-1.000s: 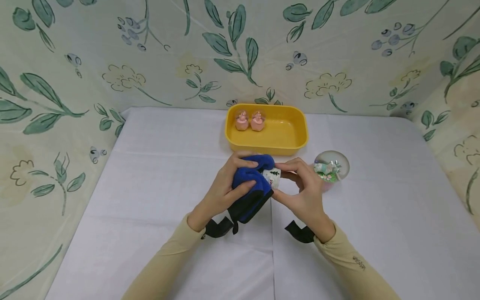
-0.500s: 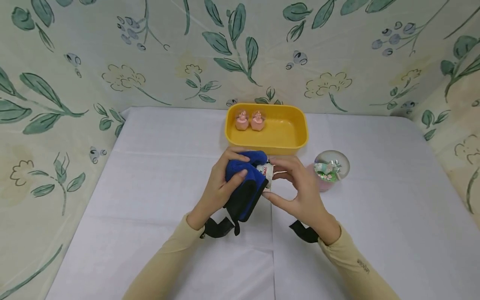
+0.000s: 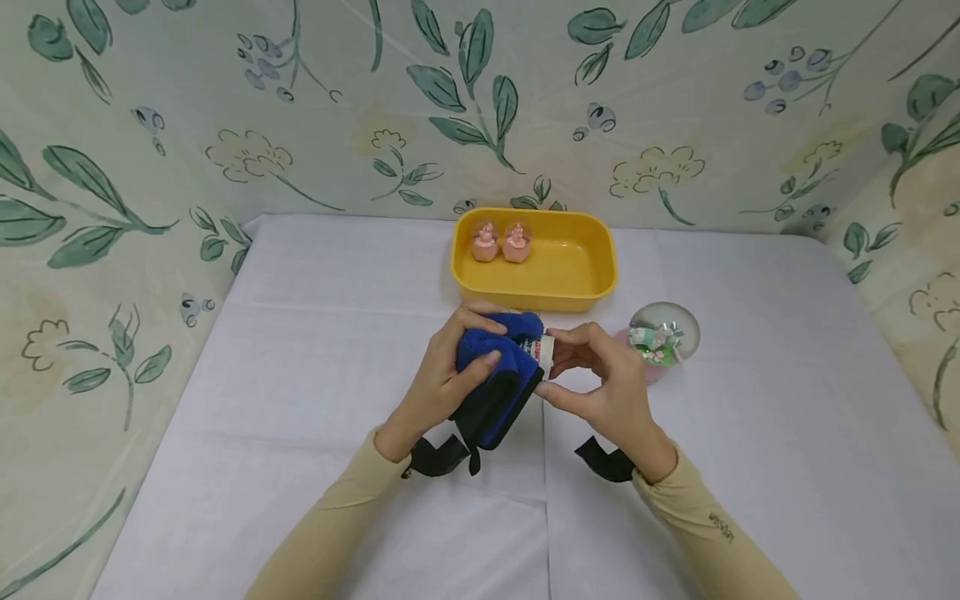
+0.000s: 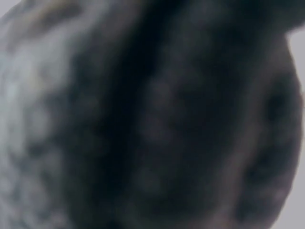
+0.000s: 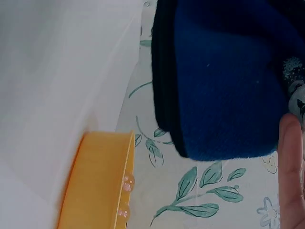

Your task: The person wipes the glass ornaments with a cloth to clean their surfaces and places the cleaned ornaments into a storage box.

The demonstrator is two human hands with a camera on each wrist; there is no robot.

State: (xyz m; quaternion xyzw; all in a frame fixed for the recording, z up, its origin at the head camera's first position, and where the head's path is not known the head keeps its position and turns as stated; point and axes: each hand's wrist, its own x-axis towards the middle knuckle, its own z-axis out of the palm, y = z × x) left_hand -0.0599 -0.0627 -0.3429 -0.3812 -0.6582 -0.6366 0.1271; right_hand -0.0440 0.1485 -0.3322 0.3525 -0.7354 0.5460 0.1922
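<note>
My left hand (image 3: 442, 379) grips a bunched blue cloth (image 3: 519, 360) with black edging and a small hanging loop. The cloth is wrapped around a small white object (image 3: 545, 357) with red and dark print, whose far end is hidden. My right hand (image 3: 611, 387) pinches the uncovered end of that object between thumb and fingers. In the right wrist view, the cloth (image 5: 224, 86) hangs beside a finger (image 5: 291, 167) touching the white printed object (image 5: 299, 102), partly cut off by the frame. The left wrist view is dark and blurred, filled by close fabric.
Behind the hands stands a yellow tray (image 3: 577, 297) with two small pink globes (image 3: 485, 242) at its left end. A snow globe (image 3: 663, 337) on a pink base stands just right of my right hand. A floral curtain (image 3: 330, 92) backs the white-covered table (image 3: 315, 333).
The white object has turned, its tree print giving way to red lettering. Both hands shifted slightly left and away, then came back. The tray and the snow globe stay put.
</note>
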